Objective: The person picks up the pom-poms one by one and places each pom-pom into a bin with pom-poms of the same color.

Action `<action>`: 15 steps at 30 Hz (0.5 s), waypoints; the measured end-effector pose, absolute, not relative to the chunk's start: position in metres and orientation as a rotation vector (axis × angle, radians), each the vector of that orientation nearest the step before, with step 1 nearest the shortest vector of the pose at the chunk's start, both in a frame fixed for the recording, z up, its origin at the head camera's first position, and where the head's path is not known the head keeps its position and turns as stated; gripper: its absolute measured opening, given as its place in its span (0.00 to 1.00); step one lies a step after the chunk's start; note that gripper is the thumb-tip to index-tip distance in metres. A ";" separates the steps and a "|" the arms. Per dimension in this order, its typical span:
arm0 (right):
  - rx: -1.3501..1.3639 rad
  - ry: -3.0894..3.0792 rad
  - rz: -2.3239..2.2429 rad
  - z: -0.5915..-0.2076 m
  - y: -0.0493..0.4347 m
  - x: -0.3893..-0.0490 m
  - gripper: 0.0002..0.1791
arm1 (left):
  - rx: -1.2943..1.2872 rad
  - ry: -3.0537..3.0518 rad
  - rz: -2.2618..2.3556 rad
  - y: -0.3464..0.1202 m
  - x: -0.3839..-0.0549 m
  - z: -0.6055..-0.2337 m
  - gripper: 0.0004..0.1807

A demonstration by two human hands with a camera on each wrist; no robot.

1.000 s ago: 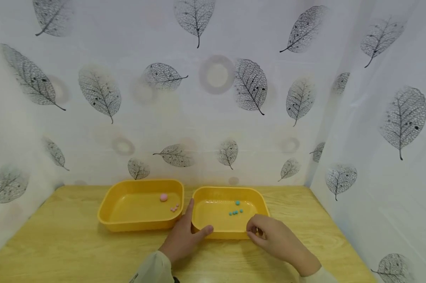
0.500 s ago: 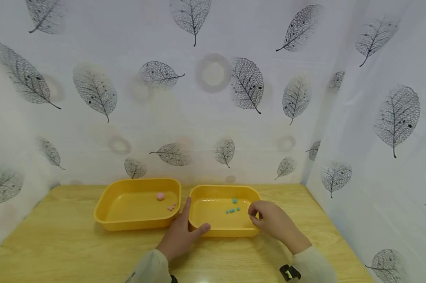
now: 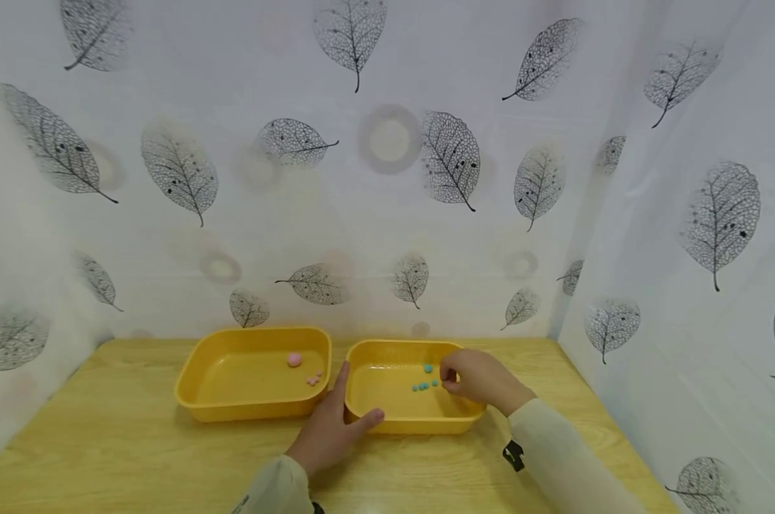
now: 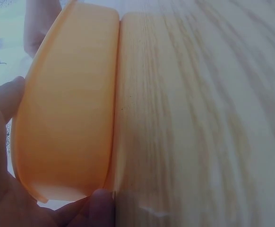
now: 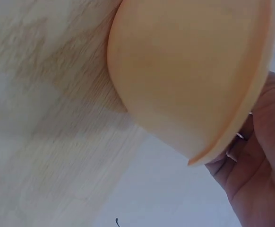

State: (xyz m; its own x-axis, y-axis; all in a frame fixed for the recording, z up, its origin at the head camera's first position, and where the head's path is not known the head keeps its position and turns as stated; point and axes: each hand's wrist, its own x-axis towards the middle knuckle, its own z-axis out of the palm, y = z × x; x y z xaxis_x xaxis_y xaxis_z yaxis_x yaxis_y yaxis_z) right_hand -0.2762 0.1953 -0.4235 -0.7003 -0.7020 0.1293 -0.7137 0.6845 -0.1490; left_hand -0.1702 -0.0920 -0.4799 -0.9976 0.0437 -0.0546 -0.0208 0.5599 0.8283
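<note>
Small teal balls (image 3: 424, 386) and a larger teal ball (image 3: 428, 369) lie in the right yellow tray (image 3: 400, 426). My left hand (image 3: 329, 428) holds this tray's near-left corner, thumb along the front rim and index finger up the left side. In the left wrist view, the thumb of my left hand (image 4: 0, 142) touches the tray rim (image 4: 28, 90). Over the tray's right part, my right hand (image 3: 483, 378) has thumb and index finger drawn together beside the teal balls. Whether anything is between those fingertips is hidden. The right wrist view shows my right hand (image 5: 255, 165) behind the tray wall (image 5: 189, 71).
To the left stands another yellow tray (image 3: 252, 412) with a larger pink ball (image 3: 293, 360) and several small pink balls (image 3: 313, 380). Both trays rest on a wooden table (image 3: 168, 464). A white leaf-patterned curtain (image 3: 387, 214) rises behind and beside the table.
My right hand has moved from the tray's near-right corner inward and away from me, over the tray beside the teal balls. My left hand has stayed on the tray. The balls look unmoved.
</note>
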 end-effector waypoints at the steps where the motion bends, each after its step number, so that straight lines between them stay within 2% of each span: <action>1: 1.198 -2.841 0.272 -0.424 0.194 -0.278 0.10 | 0.016 2.712 1.442 -0.092 -0.170 -0.481 0.63; 10: 1.296 -2.857 0.202 -0.433 0.182 -0.286 0.19 | -0.004 2.713 1.437 -0.091 -0.169 -0.482 0.63; 15: 1.329 -2.893 0.223 -0.440 0.178 -0.287 0.18 | 0.009 2.705 1.453 -0.089 -0.165 -0.479 0.63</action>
